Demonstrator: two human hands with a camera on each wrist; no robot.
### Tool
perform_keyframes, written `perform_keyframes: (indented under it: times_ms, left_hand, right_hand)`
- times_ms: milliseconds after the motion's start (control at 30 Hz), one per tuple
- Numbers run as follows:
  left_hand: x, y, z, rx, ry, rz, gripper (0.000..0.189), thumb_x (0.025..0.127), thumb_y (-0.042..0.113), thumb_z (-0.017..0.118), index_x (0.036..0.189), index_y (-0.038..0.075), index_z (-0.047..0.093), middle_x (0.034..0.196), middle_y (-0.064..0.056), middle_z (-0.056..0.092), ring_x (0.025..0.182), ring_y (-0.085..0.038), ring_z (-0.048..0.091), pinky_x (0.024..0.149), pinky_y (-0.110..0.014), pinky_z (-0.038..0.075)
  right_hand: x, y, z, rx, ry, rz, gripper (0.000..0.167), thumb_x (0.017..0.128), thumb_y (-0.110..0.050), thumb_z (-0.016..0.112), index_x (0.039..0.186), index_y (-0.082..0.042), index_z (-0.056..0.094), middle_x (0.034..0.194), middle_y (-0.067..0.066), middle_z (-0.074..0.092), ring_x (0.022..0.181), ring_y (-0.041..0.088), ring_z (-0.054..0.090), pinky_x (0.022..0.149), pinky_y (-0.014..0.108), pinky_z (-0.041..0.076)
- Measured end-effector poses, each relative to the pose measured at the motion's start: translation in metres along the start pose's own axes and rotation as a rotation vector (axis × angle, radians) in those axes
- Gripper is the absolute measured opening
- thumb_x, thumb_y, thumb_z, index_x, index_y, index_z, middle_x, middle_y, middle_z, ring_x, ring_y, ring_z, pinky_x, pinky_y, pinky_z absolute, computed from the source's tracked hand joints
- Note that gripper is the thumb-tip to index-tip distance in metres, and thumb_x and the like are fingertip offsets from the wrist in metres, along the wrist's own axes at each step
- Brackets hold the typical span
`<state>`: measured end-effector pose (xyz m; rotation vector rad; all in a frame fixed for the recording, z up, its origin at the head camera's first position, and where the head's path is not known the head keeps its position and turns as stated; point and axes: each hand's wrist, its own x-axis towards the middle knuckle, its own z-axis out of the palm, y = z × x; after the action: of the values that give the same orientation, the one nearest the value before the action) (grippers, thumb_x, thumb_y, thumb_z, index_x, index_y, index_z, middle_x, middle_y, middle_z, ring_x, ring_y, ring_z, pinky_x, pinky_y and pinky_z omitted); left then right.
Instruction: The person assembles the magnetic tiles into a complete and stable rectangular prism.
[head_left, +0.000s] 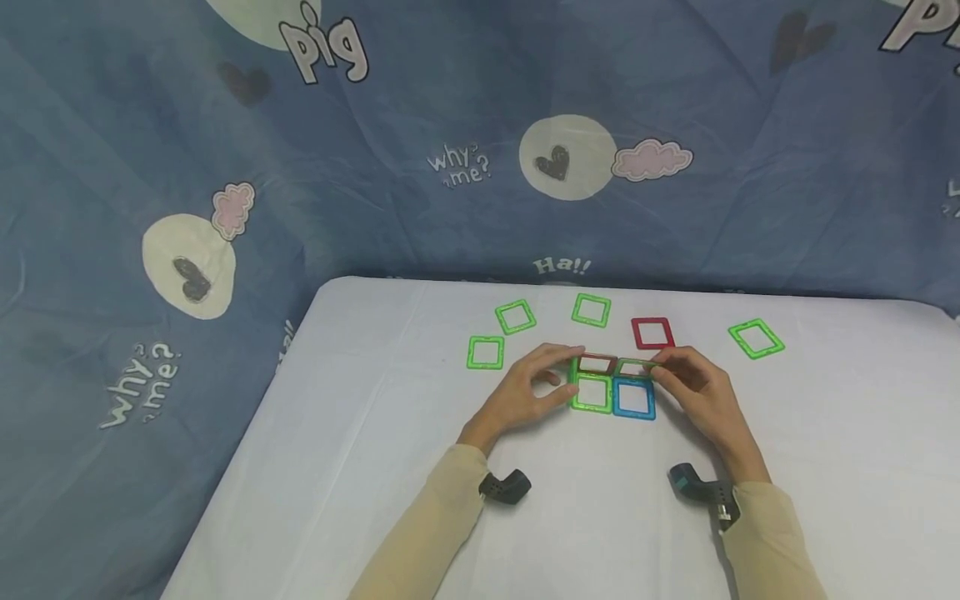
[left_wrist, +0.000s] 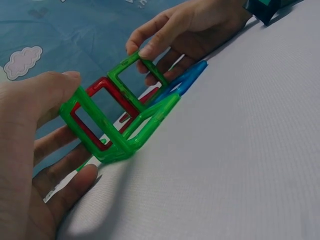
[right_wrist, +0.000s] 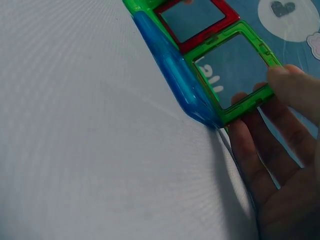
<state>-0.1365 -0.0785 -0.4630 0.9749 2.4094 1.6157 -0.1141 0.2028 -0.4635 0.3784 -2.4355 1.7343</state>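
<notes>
Sleeves [head_left: 431, 529] foremost, your left grip [head_left: 525, 392] holds one green frame [left_wrist: 102, 120], right grip [head_left: 699, 385] another green frame [right_wrist: 245, 106]; likely light, stiff: pinch edges.

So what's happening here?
A person has both hands on a cluster of square frames. The left hand holds a raised green frame at its left end; the right hand pinches another raised green frame behind a flat blue frame. A raised red frame stands between them, a flat green frame in front. Four loose green frames and a red one lie beyond.
</notes>
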Motion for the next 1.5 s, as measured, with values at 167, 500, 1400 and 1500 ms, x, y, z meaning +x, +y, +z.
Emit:
perform_keyframes:
  times_ms: [167, 500, 1400, 1500]
  left_hand:
    - [-0.001, 0.0, 0.001, 0.023, 0.007, 0.006, 0.052, 0.089, 0.025, 0.066, 0.138, 0.025, 0.047, 0.133, 0.011, 0.05, 0.118, -0.006, 0.05, 0.09, -0.022, 0.051]
    - [-0.001, -0.001, 0.0, 0.012, 0.005, 0.015, 0.052, 0.09, 0.026, 0.066, 0.138, 0.028, 0.047, 0.134, 0.013, 0.05, 0.119, -0.006, 0.049, 0.092, -0.023, 0.05]
    - [0.001, 0.001, 0.0, 0.032, 0.006, 0.009, 0.051, 0.089, 0.025, 0.066, 0.137, 0.021, 0.049, 0.131, 0.009, 0.052, 0.114, -0.005, 0.051, 0.088, -0.022, 0.051]
    - [0.001, 0.0, 0.0, 0.034, 0.006, 0.009, 0.051, 0.089, 0.025, 0.066, 0.137, 0.023, 0.048, 0.13, 0.008, 0.052, 0.114, -0.005, 0.051, 0.088, -0.022, 0.051]
  right_hand:
    - [-0.002, -0.014, 0.001, -0.013, -0.002, 0.018, 0.021, 0.09, -0.007, 0.062, 0.111, -0.003, 0.058, 0.104, 0.002, 0.063, 0.1, -0.003, 0.058, 0.089, 0.006, 0.044]
    - [-0.001, -0.01, 0.001, 0.011, -0.008, 0.02, 0.022, 0.091, -0.009, 0.062, 0.111, -0.004, 0.057, 0.105, 0.002, 0.062, 0.101, -0.001, 0.058, 0.092, 0.006, 0.042]
    - [-0.002, -0.026, -0.01, -0.086, 0.134, 0.037, 0.021, 0.097, -0.013, 0.052, 0.107, 0.005, 0.06, 0.098, -0.001, 0.063, 0.096, -0.006, 0.057, 0.087, 0.002, 0.039]
    - [-0.002, -0.023, -0.014, -0.11, 0.176, 0.042, 0.02, 0.097, -0.011, 0.052, 0.107, 0.005, 0.06, 0.097, -0.004, 0.062, 0.095, -0.007, 0.056, 0.086, 0.001, 0.04]
